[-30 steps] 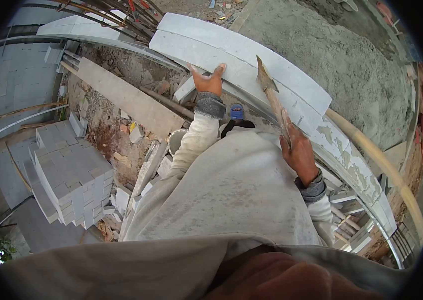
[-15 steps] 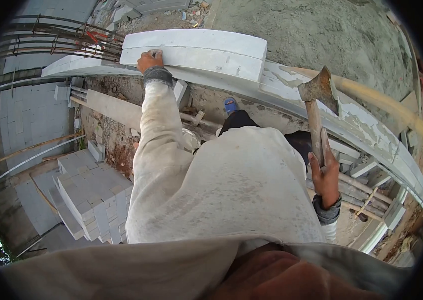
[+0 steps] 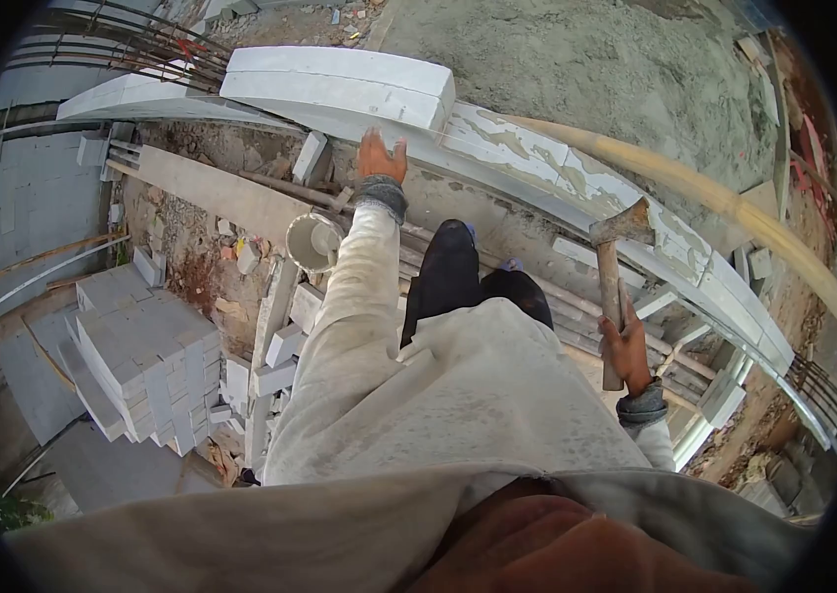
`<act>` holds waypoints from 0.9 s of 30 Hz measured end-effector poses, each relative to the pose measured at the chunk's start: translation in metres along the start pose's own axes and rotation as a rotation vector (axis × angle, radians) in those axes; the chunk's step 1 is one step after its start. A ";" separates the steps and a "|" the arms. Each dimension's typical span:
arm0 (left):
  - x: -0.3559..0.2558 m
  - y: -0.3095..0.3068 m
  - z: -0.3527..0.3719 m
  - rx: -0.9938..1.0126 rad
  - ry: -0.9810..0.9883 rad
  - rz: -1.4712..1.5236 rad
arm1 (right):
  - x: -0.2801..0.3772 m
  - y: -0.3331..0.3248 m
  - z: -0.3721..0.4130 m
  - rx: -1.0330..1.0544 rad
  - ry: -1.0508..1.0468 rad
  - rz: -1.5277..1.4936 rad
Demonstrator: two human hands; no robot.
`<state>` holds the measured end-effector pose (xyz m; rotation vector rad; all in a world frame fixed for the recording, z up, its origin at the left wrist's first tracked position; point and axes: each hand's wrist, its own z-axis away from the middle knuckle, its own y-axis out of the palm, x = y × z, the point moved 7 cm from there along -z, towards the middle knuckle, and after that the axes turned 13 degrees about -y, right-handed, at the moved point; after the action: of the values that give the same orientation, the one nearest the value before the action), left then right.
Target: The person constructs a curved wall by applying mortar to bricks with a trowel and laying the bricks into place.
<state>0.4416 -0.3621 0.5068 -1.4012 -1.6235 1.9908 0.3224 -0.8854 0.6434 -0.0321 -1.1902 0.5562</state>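
My left hand (image 3: 382, 158) is held out just below the white block wall, its fingers apart and nothing in them. Behind it, long white blocks (image 3: 339, 87) lie along the top of the wall. My right hand (image 3: 626, 346) is wrapped round the wooden handle of a hatchet (image 3: 611, 287). The rusty metal head points up, in front of the wall's mortar-smeared top (image 3: 527, 148).
A bucket (image 3: 313, 242) stands left of my knees. Stacked grey blocks (image 3: 146, 346) are at the lower left. Rebar (image 3: 122, 44) sticks out at the upper left. A bamboo pole (image 3: 675, 178) runs behind the wall. Poles and loose blocks lie around my legs.
My left hand has let go of the long white block's edge and moved right and down, opening. The hatchet is lower, still in my right hand. The view has shifted, showing the bucket and both legs.
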 end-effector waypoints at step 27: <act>-0.038 0.004 0.049 0.026 0.129 -0.165 | -0.190 -0.026 0.150 -0.175 0.090 0.048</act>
<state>0.4252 -0.4207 0.5206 -1.3115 -1.5959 1.7859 0.1521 -1.0284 0.5449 -0.2327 -1.1497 0.4865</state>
